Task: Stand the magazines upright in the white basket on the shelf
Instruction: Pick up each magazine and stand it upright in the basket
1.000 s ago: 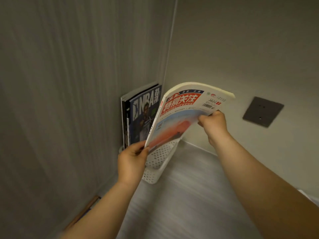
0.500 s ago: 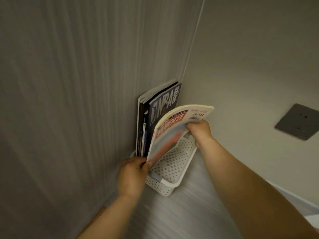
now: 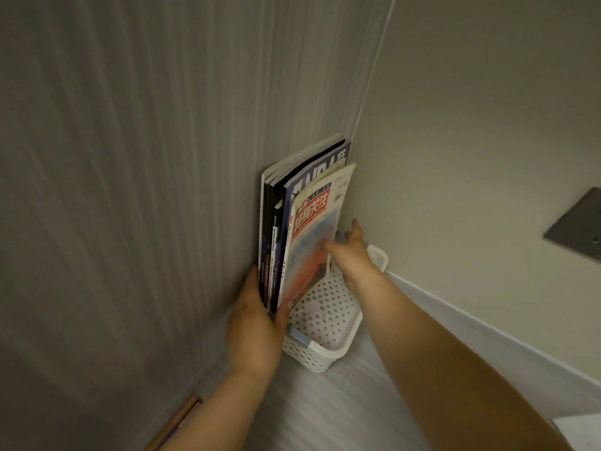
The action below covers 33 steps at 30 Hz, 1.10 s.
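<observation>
Nearest the camera, two bare forearms are reaching forward over the pale shelf (image 3: 341,415) toward the corner. At the bottom left edge, a thin brownish object (image 3: 177,421) is lying against the left wall; what it is cannot be told.

The left hand (image 3: 257,323) is wrapping around the near bottom edge of the magazines (image 3: 276,229), thumb against the wall side and fingers curling onto the cover side, so it is clamped on the stack. Just right of it, the white basket (image 3: 322,353) is sitting on the shelf, its perforated floor showing bare on the right half.

The magazines are standing upright in the left part of the basket, leaning against the left wall (image 3: 130,190). The frontmost one, a white magazine (image 3: 312,242) with a red title block, is resting against a blue one (image 3: 325,164) behind it.

The right hand (image 3: 349,249) is reaching past the white magazine's far edge, thumb lying on the cover and fingers spread apart behind it; it is blurred, and whether it is truly gripping cannot be told.

Farther right, a grey wall plate (image 3: 579,229) is sitting on the back wall (image 3: 471,125).
</observation>
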Each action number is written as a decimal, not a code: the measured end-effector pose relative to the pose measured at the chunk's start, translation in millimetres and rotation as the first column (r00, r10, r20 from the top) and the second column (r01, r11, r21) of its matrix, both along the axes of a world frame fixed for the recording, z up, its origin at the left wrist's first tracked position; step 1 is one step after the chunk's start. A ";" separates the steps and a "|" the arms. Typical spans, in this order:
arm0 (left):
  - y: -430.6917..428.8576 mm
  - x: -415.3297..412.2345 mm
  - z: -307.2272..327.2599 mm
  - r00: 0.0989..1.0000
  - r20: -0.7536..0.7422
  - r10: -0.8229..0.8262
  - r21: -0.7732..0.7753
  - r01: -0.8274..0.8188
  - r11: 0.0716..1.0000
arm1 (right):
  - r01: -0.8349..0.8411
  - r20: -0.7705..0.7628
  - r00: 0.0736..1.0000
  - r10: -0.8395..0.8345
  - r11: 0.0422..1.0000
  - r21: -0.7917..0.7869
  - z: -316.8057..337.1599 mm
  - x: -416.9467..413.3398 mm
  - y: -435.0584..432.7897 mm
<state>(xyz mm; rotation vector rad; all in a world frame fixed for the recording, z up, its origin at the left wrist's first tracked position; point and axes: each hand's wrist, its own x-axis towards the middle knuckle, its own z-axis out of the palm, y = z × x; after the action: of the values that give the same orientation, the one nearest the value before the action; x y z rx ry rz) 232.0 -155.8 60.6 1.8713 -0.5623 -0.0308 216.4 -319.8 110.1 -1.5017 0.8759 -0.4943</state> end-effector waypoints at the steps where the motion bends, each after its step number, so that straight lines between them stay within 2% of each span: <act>1: -1.8 2.1 1.1 1.000 0.012 0.010 0.017 -0.010 1.000 | -0.029 -0.036 0.999 0.028 0.999 -0.019 -2.9 0.9 1.1; 3: -4.0 5.5 2.9 0.999 0.038 0.037 0.057 -0.039 0.998 | -0.064 -0.100 0.994 0.052 0.990 -0.127 -6.4 3.3 3.9; 4: -4.2 6.9 2.9 0.998 0.045 0.040 0.071 -0.043 0.997 | -0.087 -0.085 0.993 0.076 0.986 -0.142 -7.5 5.0 5.2; 8: -3.2 7.2 2.9 0.999 0.035 0.019 0.069 -0.021 0.997 | -0.210 -0.085 0.975 0.204 0.975 -0.073 -7.9 7.3 13.6; 12: 6.0 2.8 2.2 0.999 0.034 0.012 0.067 -0.014 0.998 | -0.233 -0.135 0.967 0.218 0.966 -0.113 -7.5 2.1 18.3; 17: 31.6 -10.9 -0.8 0.998 0.035 0.046 0.058 -0.048 0.997 | -0.238 -0.121 0.968 0.219 0.957 -0.168 0.2 -12.1 26.7; 20: 46.1 -29.1 -1.6 0.998 0.049 0.035 0.119 -0.041 0.992 | -0.193 -0.155 0.975 0.160 0.953 -0.232 2.9 -27.2 29.0; 23: 54.2 -53.8 1.1 0.999 0.046 0.003 0.187 -0.011 0.982 | -0.166 -0.276 0.960 0.036 0.870 -0.464 6.9 -55.7 26.5; 25: 53.1 -74.8 2.1 0.998 0.022 -0.057 0.238 0.050 0.970 | -0.178 -0.339 0.941 -0.019 0.821 -0.543 6.4 -86.9 23.6; 29: 41.5 -129.6 -1.4 0.975 -0.022 -0.222 0.311 0.218 0.925 | -0.143 -0.390 0.912 -0.130 0.790 -0.597 -2.6 -174.5 10.5; 33: 21.9 -192.9 -9.4 0.923 -0.100 -0.372 0.371 0.382 0.847 | -0.097 -0.476 0.838 -0.269 0.783 -0.614 -18.7 -288.9 -12.8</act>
<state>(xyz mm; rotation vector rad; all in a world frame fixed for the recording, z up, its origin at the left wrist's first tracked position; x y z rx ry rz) 39.2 -133.9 51.2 2.1036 -0.9581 -0.4548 -72.5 -332.6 91.4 -2.2917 1.3171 -0.4510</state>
